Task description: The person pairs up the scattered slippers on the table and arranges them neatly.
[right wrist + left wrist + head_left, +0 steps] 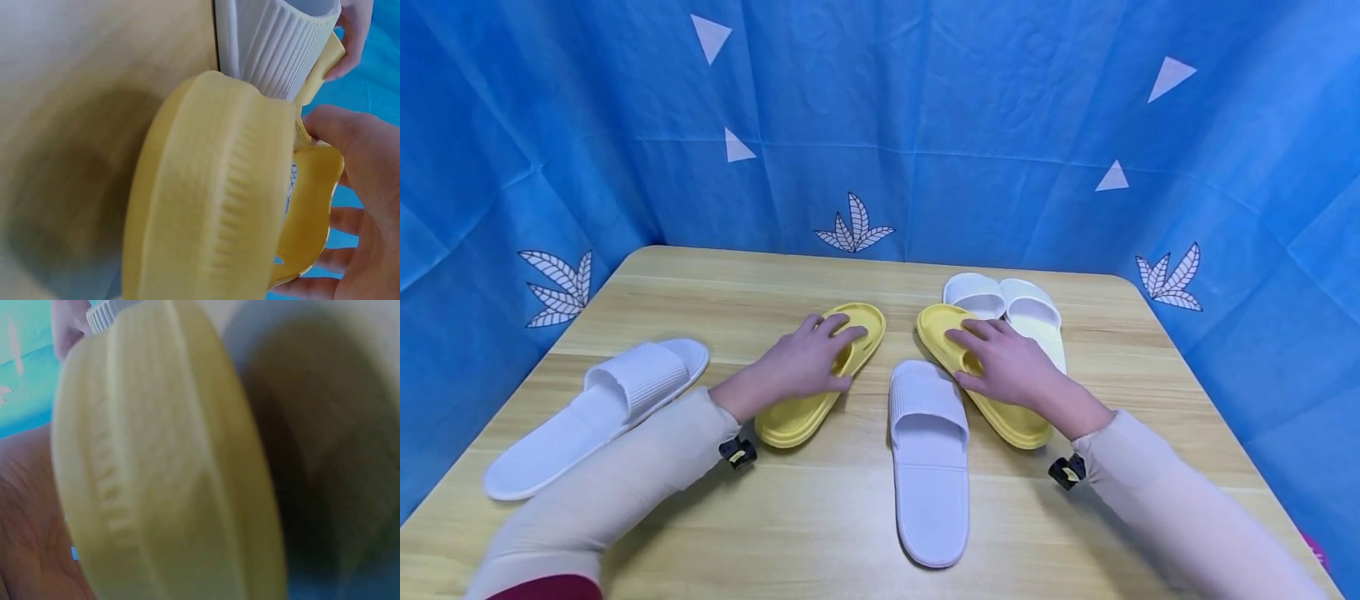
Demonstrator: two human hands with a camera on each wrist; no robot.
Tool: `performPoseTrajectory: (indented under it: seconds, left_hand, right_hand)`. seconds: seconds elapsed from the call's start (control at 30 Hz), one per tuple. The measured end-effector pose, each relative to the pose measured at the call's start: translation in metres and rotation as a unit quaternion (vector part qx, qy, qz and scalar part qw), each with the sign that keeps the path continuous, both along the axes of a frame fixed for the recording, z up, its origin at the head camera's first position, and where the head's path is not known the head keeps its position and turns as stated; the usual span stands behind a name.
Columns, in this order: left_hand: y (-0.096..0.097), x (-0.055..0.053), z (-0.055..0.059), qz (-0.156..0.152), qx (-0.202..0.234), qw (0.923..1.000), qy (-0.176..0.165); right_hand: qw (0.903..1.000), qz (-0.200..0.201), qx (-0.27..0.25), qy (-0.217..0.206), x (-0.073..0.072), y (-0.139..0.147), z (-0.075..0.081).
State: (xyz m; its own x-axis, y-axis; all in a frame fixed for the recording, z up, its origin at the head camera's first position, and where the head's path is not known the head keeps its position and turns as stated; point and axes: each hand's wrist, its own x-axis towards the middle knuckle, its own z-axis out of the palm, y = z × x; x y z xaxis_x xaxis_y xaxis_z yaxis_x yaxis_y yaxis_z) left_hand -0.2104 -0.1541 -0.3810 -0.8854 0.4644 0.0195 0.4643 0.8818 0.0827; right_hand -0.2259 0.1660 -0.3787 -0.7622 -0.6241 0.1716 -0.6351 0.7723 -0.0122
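Note:
My left hand [808, 360] grips a yellow slipper [790, 421] by its strap, fingers over the top and thumb at the near side. The slipper's toe points away and to the right. My right hand [1006, 364] holds a matching yellow slipper [1021, 423] the same way, its toe pointing away and to the left. In the right wrist view, thumb and fingers curl round the strap's opening. The left wrist view is filled by the yellow heel [162, 456], hiding that hand's fingers. Between the hands, a pale ribbed slipper [932, 500] lies close beside the right yellow one.
A second pale ribbed slipper [561, 446] lies slanted at the left, beside my left sleeve. At the back right, a pair of white slippers [1037, 329] is partly covered by my right hand and its slipper. Blue curtains [880, 100] surround the wooden table [820, 533].

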Motion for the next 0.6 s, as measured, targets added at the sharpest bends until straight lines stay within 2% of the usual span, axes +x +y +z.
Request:
performPoseTrajectory:
  seconds: [0.37, 0.6]
  left_hand:
    - [-0.004, -0.014, -0.006, 0.019, 0.023, 0.9993, -0.024]
    - [-0.006, -0.022, -0.006, 0.027, 0.028, 0.9989, -0.025]
  right_hand:
    - [0.9991, -0.012, 0.019, -0.036, -0.02, -0.023, 0.002]
    - [0.9989, -0.007, 0.034, -0.03, -0.027, -0.033, 0.01]
